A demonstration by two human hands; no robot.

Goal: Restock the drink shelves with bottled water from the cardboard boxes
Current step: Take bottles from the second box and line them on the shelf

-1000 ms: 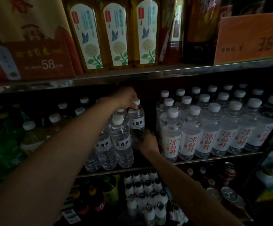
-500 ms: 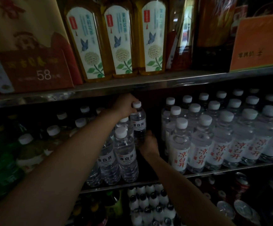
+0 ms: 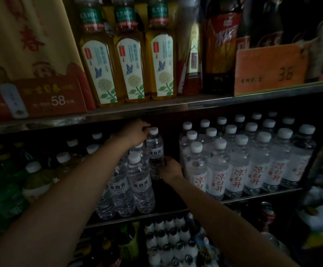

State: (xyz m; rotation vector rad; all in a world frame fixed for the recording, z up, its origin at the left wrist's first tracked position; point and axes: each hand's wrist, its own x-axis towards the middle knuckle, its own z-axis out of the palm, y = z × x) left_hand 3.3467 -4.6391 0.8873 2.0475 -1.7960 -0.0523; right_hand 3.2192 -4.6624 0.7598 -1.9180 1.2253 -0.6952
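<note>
A clear water bottle with a white cap and dark lettering stands upright deep on the middle shelf. My left hand grips it at the neck beside the cap. My right hand holds its lower body from the right. In front of it stand three more bottles of the same kind. To the right stands a dense block of larger water bottles with red lettering. No cardboard box is in view.
The upper shelf's edge runs just above my left hand, carrying yellow tea bottles, a red gift box and an orange price card. Green and pale bottles fill the left. Small dark-capped bottles sit below.
Both hands stay on the same bottle at the back of the shelf. The view has tilted upward, so the shelves sit lower in the frame.
</note>
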